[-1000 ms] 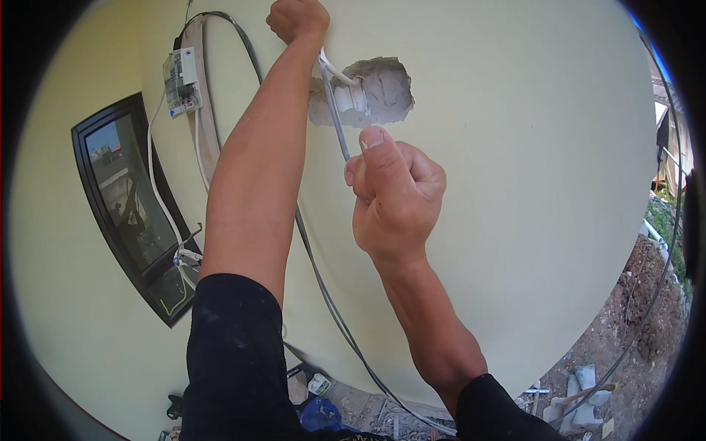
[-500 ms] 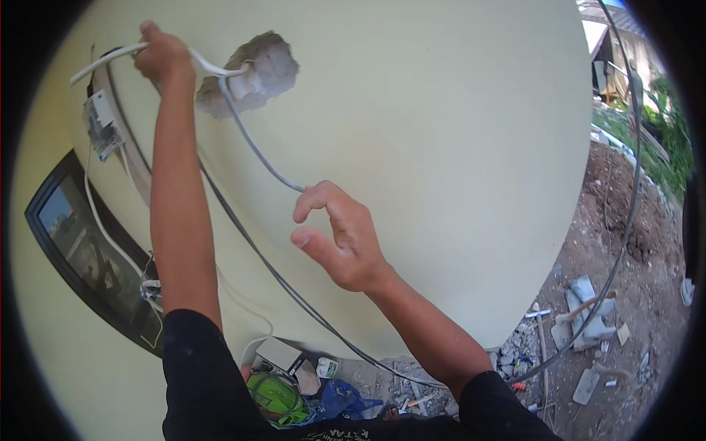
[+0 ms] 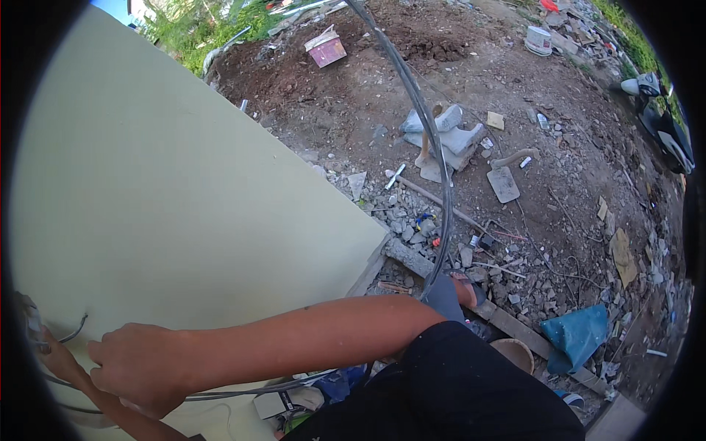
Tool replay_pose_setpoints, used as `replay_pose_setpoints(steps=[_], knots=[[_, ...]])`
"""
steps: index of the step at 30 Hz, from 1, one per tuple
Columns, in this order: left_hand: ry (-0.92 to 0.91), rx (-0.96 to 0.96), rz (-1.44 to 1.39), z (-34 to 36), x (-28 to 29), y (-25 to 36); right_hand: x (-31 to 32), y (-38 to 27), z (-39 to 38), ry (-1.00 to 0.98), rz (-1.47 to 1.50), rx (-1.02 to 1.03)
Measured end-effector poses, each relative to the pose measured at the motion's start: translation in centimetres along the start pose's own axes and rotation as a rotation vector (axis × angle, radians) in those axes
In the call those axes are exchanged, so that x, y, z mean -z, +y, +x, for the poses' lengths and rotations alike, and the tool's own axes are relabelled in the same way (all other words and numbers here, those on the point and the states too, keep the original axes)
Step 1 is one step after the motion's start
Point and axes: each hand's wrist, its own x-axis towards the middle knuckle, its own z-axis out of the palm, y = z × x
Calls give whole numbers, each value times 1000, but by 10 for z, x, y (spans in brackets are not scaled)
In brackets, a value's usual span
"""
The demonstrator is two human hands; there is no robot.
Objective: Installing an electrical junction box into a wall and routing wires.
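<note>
My right hand reaches across to the lower left, in front of my left forearm. Its fingers are curled in, and whatever they may hold is hidden behind the knuckles. At the dark left rim my left hand is up by the broken hole in the pale wall; its fingers are too hidden to read. A short grey cable pokes out beside it, its tip bent upward. Dark cables run low along the wall, behind my right arm.
A thick black cable loop arcs down past the wall's corner. Rubble, a hoe, concrete pieces and a teal sack lie on the dirt. Farther off are a pink bucket, a white bucket and a parked motorbike.
The view has swung right and down, so the wall hole now sits at the left rim. My right hand, earlier open with thumb and fingers apart, has moved toward my left hand and curled.
</note>
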Motion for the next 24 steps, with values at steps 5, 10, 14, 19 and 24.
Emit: replay_pose_setpoints(steps=[5,10,14,19,24], knots=[[-7,79,-243,-4,24,-8,10,-10,36,-3,-73,58],[-177,204,-541,-52,13,14,-2,11,64,87,-56,85],[-664,50,-889,-87,7,-27,16,-24,57,18,-202,104],[-1785,-210,-1474,-206,-18,67,41,-45,-63,236,-213,-3],[-2098,139,-1916,-393,76,288,169,0,-359,597,625,-446]])
